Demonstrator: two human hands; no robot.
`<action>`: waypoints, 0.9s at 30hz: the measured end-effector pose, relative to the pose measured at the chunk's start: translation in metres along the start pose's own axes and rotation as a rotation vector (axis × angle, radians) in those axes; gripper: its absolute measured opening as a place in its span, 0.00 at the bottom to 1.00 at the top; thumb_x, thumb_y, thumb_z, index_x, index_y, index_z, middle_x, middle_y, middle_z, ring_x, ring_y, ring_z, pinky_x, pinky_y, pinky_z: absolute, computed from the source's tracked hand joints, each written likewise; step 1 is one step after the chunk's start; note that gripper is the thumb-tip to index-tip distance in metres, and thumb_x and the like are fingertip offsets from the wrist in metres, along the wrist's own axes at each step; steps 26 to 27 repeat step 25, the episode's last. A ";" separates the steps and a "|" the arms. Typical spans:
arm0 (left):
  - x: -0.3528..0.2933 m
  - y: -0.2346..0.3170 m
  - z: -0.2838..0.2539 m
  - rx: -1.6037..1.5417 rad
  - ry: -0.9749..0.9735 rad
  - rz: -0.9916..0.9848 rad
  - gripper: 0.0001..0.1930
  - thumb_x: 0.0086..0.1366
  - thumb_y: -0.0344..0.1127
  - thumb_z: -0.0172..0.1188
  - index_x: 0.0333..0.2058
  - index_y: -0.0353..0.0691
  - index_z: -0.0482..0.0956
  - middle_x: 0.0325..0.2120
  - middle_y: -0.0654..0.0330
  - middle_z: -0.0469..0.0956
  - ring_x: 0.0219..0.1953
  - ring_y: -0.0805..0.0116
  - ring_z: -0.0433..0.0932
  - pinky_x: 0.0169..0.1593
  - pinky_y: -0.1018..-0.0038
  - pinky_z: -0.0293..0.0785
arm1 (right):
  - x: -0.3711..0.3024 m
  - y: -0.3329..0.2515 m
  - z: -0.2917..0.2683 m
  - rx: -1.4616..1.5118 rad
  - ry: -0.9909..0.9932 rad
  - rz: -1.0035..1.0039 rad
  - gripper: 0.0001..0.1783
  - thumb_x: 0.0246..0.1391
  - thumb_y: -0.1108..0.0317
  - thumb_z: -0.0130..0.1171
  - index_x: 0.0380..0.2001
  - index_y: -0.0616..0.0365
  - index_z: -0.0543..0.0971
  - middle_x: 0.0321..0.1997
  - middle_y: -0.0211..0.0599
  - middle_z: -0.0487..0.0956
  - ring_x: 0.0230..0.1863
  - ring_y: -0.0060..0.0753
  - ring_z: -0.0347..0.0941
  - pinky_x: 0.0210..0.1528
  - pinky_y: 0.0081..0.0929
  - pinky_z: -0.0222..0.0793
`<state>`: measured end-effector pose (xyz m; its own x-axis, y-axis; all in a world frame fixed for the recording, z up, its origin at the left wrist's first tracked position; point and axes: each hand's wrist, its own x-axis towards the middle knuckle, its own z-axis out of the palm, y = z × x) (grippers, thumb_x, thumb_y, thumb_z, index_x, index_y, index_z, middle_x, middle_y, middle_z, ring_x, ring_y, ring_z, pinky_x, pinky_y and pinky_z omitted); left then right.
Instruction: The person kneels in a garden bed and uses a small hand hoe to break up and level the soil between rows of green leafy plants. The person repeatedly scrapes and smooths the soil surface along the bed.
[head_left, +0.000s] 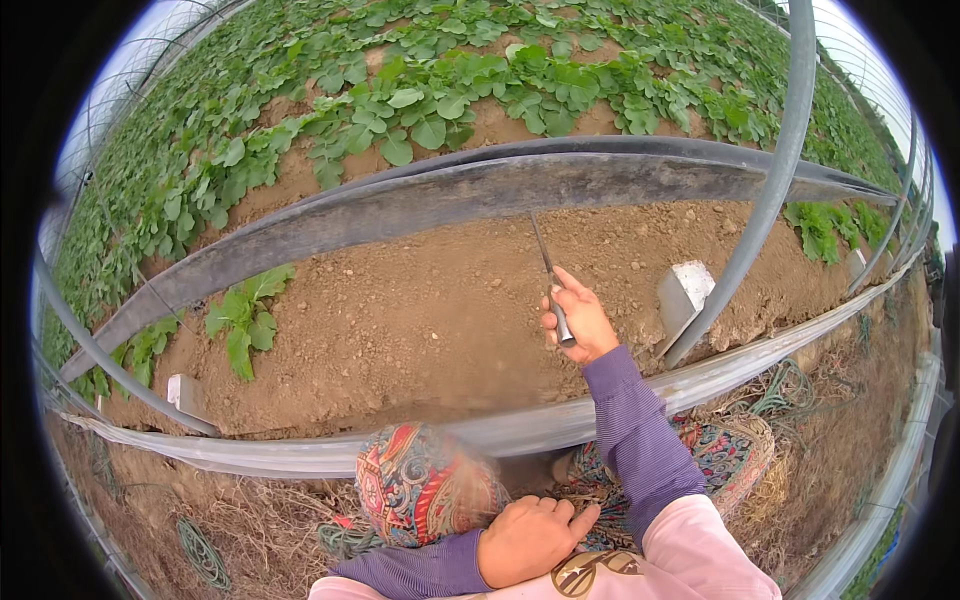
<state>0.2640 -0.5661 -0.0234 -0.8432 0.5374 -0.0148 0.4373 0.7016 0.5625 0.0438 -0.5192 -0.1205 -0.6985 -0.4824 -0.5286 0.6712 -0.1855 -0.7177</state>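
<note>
My right hand (580, 318) is closed around the dark, rounded handle of a slim hand tool (543, 245). Its thin metal shaft points away from me, and its far end meets the lower edge of a long grey-black plastic sheet (430, 192). Whether the tip goes under the sheet or only touches it, I cannot tell. Below the tool lies bare brown soil (440, 300). My left hand (537, 540) rests in front of my body by my patterned trousers, with nothing visible in it and its fingers loosely extended.
Green leafy plants (430, 95) grow in rows beyond the sheet. A metal hoop pole (770, 215) rises at the right beside a pale block (686, 290). Rolled clear plastic film (300, 455) runs along the bed's near edge. Green cord (203, 553) lies on dry grass.
</note>
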 end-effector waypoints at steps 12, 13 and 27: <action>0.004 -0.001 0.009 0.006 0.002 -0.005 0.20 0.44 0.37 0.52 0.39 0.42 0.67 0.17 0.63 0.65 0.21 0.68 0.69 0.24 0.75 0.66 | 0.016 0.011 -0.007 -0.034 0.011 0.146 0.30 0.48 0.70 0.41 0.55 0.52 0.45 0.20 0.30 0.65 0.14 0.19 0.60 0.10 0.19 0.57; 0.002 -0.001 0.008 0.010 0.003 -0.004 0.19 0.44 0.37 0.52 0.39 0.42 0.67 0.17 0.63 0.65 0.21 0.68 0.69 0.24 0.75 0.66 | 0.012 0.009 -0.007 0.009 -0.024 0.164 0.30 0.48 0.71 0.40 0.55 0.53 0.45 0.20 0.30 0.64 0.14 0.20 0.59 0.09 0.19 0.57; -0.001 -0.001 0.007 0.026 -0.012 -0.001 0.22 0.43 0.36 0.54 0.41 0.43 0.66 0.17 0.63 0.65 0.21 0.68 0.70 0.24 0.74 0.67 | -0.037 0.006 -0.007 -0.180 -0.020 -0.022 0.30 0.49 0.69 0.41 0.55 0.49 0.46 0.22 0.31 0.64 0.14 0.22 0.60 0.09 0.21 0.57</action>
